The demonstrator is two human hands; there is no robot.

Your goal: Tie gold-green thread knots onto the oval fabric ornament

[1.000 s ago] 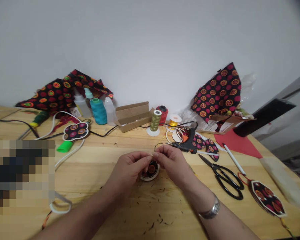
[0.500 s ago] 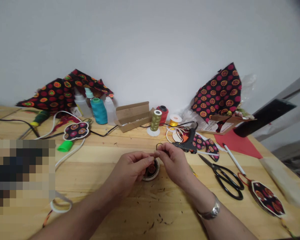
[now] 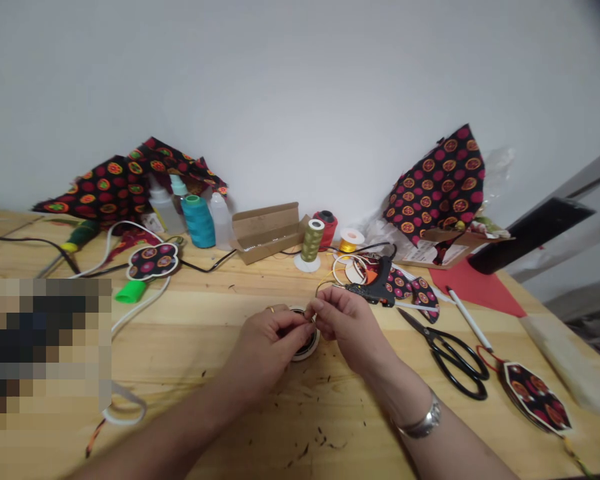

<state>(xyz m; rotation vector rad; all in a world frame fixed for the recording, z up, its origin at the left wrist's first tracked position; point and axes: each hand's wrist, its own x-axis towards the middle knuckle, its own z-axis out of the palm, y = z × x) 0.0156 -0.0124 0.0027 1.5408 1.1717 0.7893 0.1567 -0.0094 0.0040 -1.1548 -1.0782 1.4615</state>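
Observation:
Both my hands meet at the fingertips over a small round piece with a dark patterned middle and a pale rim, which lies on the table. Thumb and forefinger of my left hand are pinched together at its upper edge, and what they hold is too small to name. My right hand is pinched too, close against the left fingertips. A thin cord curves up behind the right fingers towards the yellow thread spool. The fingers hide part of the round piece.
A black glue gun lies just beyond my right hand, with black-handled scissors to the right. Thread cones, an open cardboard box and squeeze bottles stand along the wall. A flower-shaped patterned piece is at left.
My left hand has turned and shifted slightly, with its fingers spread further over the round piece's upper left. The right hand stays pinched in nearly the same place.

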